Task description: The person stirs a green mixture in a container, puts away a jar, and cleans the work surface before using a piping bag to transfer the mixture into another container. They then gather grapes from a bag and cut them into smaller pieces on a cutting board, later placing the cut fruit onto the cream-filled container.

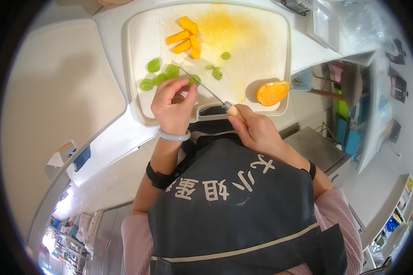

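Observation:
In my right hand (259,128), a thin-bladed knife (208,90) with a pale wooden handle is gripped, its blade pointing up and left over a cream cutting board (261,46). My left hand (174,103) is closed, thumb and fingertips pinched at a green grape (195,79) that the blade crosses. Another bit of green shows under that palm, mostly hidden. Several cut grape pieces (153,65) lie just beyond and left of the left hand. Small grape scraps (217,73) sit near the middle of the board.
Orange mango strips (183,39) are piled at the board's far left, beside a yellow juice stain. A mango half (273,93) rests by the right edge. To the left stands a large beige tray (69,68); a clear plastic container (325,25) is at the far right.

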A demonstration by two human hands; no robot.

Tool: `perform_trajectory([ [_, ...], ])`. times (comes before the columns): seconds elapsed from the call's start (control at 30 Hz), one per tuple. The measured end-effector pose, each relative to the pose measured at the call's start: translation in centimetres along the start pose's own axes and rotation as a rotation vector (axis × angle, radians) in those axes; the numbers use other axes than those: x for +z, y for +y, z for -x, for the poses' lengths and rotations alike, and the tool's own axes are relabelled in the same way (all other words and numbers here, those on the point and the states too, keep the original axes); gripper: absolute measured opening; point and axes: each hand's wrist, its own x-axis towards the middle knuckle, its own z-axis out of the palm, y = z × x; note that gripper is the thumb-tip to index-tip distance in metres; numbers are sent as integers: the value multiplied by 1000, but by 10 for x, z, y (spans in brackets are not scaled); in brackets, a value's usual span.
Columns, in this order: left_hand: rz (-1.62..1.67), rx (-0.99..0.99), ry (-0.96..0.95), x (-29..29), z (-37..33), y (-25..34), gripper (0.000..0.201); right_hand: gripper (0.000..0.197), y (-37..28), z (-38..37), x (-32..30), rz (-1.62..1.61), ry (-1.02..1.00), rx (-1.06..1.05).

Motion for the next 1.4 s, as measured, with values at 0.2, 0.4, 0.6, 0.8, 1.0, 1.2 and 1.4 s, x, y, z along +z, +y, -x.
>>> perform_trajectory([
  [0.2, -8, -30, 47, 0, -1, -3, 16, 29, 6, 6, 1, 40, -68, 56],
  [0.4, -7, -39, 55, 0, -1, -1, 13, 30, 6, 13, -4, -23, -120, 143],
  [0.6, 19, -174, 103, -13, 1, -19, 14, 31, 10, 37, -29, -22, -150, 141],
  [0.8, -313, 144, -5, -14, -9, 25, 24, 31, 1, 41, -45, -55, -139, 361],
  [1.0, -594, 502, -369, 5, -15, 29, 26, 31, 13, 33, -41, -132, -76, 343],
  [1.2, -865, 511, -105, -23, -30, 5, 26, 31, 15, 18, -29, -14, -38, 195],
  [1.4, -339, 27, -49, -46, -27, 34, 30, 28, 12, 22, -33, -125, -144, 226],
])
